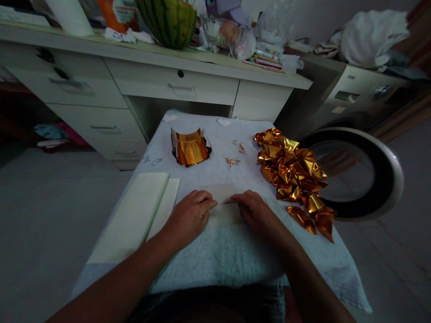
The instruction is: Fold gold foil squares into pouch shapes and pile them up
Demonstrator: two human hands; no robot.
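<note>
A small pale sheet of thin paper lies in front of me, with a crosswise edge or fold running between my hands. My left hand pinches its left side, thumb against fingers. At its right side my right hand is also closed on the paper, the index finger pointing inward along the edge. Close by on the left is a stack of larger cream paper sheets. Beyond my hands stand curled gold foil sheets. Several small gold twist ties lie right of the foil.
A heap of twisted gold foil packets covers the table's right side. Pale cloth drapes the table. Behind it is a white desk bearing a cut watermelon and plastic bags. An open washing machine door stands at the right.
</note>
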